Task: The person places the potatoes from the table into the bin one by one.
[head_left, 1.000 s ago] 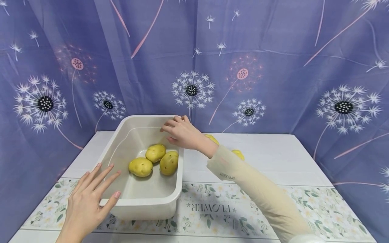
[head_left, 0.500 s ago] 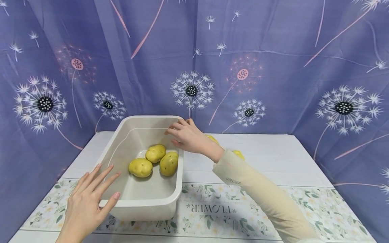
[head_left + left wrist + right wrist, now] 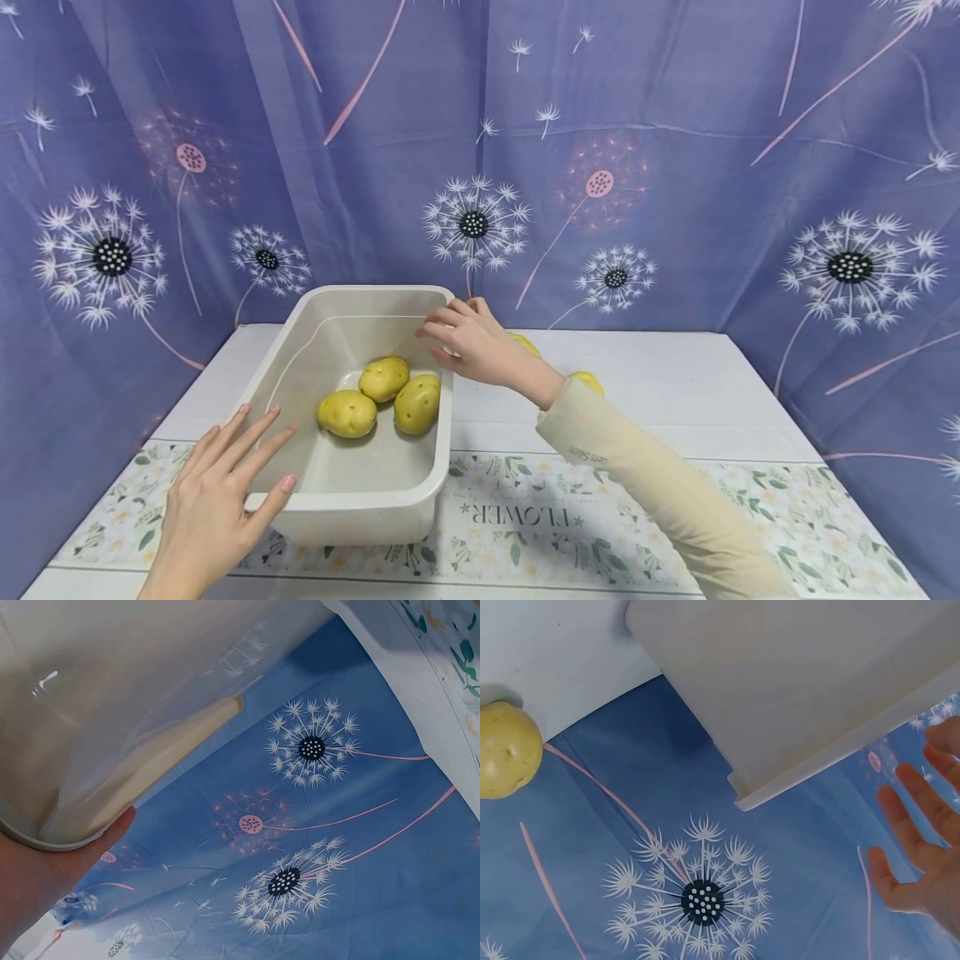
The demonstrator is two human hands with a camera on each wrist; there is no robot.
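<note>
Three yellow potatoes lie grouped on the floor of a light grey plastic tub: one potato at left, another potato at the back, and a third potato by the right wall. My left hand lies with spread, straight fingers over the tub's near left corner; its thumb shows beside the rim in the left wrist view. Above the far right rim hovers my right hand, fingers loosely bent and holding nothing. The right wrist view shows those fingers apart from the tub wall.
Right of the tub, a yellow potato and another potato sit on the white table, partly hidden by the right arm. A floral strip crosses the table's front. A blue dandelion curtain encloses the back and sides.
My right hand has drifted right and slightly nearer, from over the tub's inside to its far right rim. The left hand, tub and potatoes have stayed put.
</note>
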